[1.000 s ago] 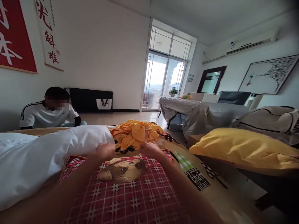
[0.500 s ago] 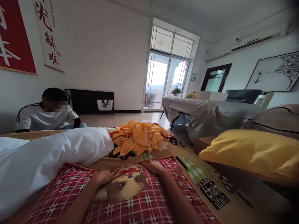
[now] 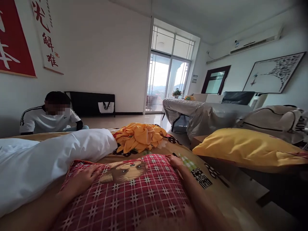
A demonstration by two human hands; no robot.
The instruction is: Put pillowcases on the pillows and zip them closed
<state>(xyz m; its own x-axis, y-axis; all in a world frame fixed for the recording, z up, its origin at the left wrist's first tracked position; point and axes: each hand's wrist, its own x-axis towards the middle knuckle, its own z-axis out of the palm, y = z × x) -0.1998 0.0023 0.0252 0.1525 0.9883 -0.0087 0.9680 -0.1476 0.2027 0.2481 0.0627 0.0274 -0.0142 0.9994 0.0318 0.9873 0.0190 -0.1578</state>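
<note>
A plump red checked pillow point(image 3: 134, 195) with a cartoon animal face lies on the bed in front of me. My left hand point(image 3: 84, 178) rests on its left side, fingers stretched out and a little apart. At the far right corner of the pillow is my right hand point(image 3: 176, 163), its fingers extended along the edge and touching the cloth. A white pillow point(image 3: 79, 146) lies close by on the left. Beyond the checked one, a crumpled orange cloth point(image 3: 139, 138) sits on the patterned bed sheet point(image 3: 168, 147).
A yellow pillow point(image 3: 240, 147) lies to the right, near a pale backpack point(image 3: 267, 118). Plastic sheeting covers a table point(image 3: 204, 109) at the back. Another person point(image 3: 53, 115) sits low behind the bed at the left.
My left hand has moved left, off the animal face. My right hand has shifted right to the corner. The checked pillow now looks fuller and rounder; the view has turned slightly right.
</note>
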